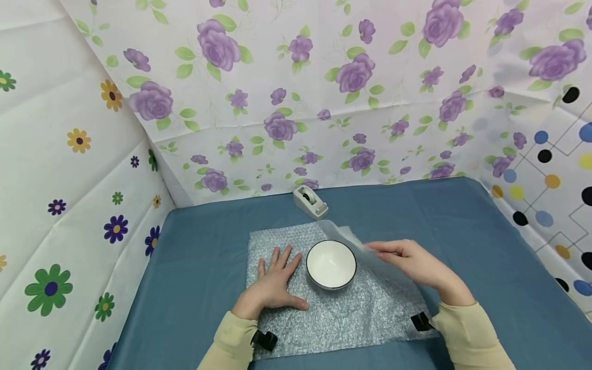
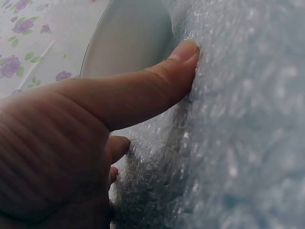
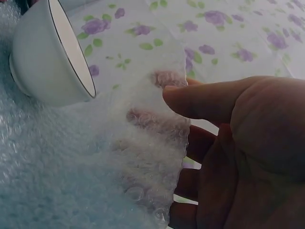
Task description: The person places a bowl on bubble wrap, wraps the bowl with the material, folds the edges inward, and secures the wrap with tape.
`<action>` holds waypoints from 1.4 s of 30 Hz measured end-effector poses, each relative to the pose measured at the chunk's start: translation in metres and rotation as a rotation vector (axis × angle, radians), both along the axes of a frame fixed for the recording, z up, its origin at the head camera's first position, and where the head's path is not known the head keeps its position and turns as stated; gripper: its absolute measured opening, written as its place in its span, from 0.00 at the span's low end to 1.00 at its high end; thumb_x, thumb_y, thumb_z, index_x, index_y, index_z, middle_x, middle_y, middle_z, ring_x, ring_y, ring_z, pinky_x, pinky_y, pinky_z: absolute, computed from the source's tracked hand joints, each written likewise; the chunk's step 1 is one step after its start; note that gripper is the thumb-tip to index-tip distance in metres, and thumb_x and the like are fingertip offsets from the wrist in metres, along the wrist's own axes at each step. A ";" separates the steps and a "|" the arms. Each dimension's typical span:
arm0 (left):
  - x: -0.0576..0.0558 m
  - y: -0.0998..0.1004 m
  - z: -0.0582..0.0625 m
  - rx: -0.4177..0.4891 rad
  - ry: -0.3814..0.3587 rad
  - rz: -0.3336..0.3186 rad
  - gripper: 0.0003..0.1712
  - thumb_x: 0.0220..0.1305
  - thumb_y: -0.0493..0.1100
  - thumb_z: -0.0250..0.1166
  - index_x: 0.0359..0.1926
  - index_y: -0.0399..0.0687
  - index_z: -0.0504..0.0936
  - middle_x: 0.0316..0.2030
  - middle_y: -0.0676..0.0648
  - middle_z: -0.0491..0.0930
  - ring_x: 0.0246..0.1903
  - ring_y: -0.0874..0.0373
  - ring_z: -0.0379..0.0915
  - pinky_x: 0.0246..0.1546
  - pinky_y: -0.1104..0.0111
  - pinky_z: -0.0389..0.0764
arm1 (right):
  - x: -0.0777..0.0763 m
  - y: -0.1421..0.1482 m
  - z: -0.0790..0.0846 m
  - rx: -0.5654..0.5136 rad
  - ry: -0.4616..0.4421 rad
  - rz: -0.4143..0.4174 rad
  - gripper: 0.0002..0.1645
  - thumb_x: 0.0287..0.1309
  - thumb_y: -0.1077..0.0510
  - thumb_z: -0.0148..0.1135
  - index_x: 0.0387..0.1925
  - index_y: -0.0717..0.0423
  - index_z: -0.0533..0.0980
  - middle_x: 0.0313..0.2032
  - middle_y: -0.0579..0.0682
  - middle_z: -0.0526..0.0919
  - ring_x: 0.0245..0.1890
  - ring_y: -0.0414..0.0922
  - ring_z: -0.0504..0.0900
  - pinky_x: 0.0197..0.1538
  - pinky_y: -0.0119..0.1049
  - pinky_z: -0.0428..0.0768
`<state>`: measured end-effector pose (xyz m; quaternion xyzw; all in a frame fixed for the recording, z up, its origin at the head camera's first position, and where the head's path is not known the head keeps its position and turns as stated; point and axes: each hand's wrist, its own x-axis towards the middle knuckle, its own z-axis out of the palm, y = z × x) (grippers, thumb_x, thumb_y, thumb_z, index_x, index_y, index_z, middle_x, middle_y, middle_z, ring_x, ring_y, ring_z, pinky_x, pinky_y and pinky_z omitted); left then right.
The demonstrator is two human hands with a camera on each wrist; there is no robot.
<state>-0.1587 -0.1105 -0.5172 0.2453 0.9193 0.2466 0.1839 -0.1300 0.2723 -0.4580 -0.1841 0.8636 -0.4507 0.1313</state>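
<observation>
A white bowl (image 1: 331, 263) with a thin dark rim stands upright on a sheet of bubble wrap (image 1: 333, 324). My left hand (image 1: 273, 288) lies spread on the sheet just left of the bowl, its fingers straight and the thumb pressed to the wrap in the left wrist view. On the other side, my right hand (image 1: 416, 262) pinches the sheet's right edge between thumb and fingers and holds it raised beside the bowl. Through the clear wrap (image 3: 143, 157) the fingertips show in the right wrist view.
A white tape dispenser (image 1: 311, 202) stands behind the sheet, close to its back edge. Blue cloth (image 1: 194, 288) covers the table. Floral sheeting (image 1: 277, 103) hangs along the back, with patterned sheets at the left and right sides.
</observation>
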 end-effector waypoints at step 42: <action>0.001 -0.002 0.001 0.029 -0.007 -0.023 0.72 0.52 0.63 0.85 0.87 0.47 0.54 0.86 0.38 0.36 0.83 0.33 0.22 0.74 0.28 0.25 | 0.013 -0.039 -0.001 0.059 0.060 0.173 0.17 0.79 0.50 0.62 0.62 0.28 0.85 0.83 0.58 0.55 0.81 0.66 0.53 0.70 0.68 0.69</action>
